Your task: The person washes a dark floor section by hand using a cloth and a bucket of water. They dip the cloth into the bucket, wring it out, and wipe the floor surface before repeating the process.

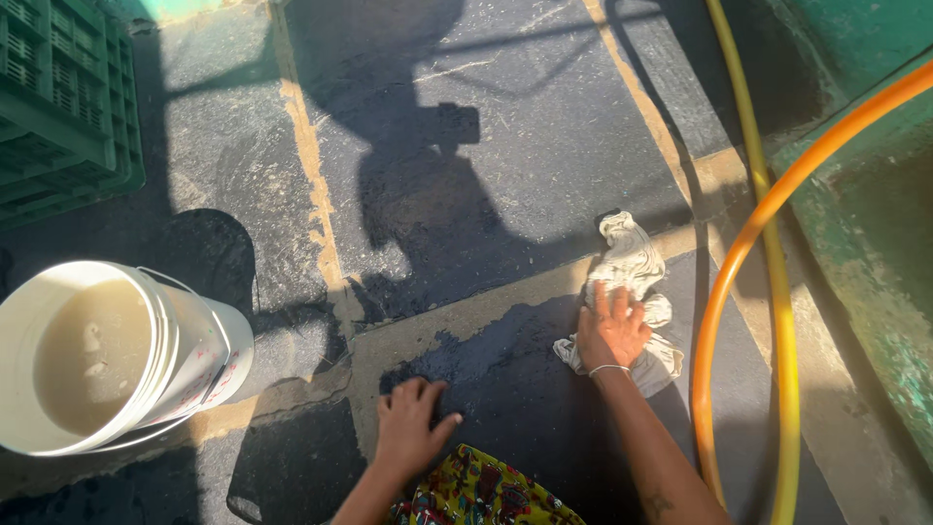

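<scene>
Rag point(630, 267) off-white; bucket point(194, 350) white; hoses point(768, 292) orange, yellow; crate point(63, 97) green.

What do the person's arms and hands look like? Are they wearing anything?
Both arms are bare, with no sleeves and no gloves on either hand. The right hand has a thin, pale bangle around the wrist, and there is a small dark mark, maybe a tattoo, further up that forearm. The left hand wears nothing that shows: no ring, watch or band.

floor point(505, 146): dark, wet, tan seams | wall point(875, 194): green, worn | light: hard sun, long shadows
</scene>
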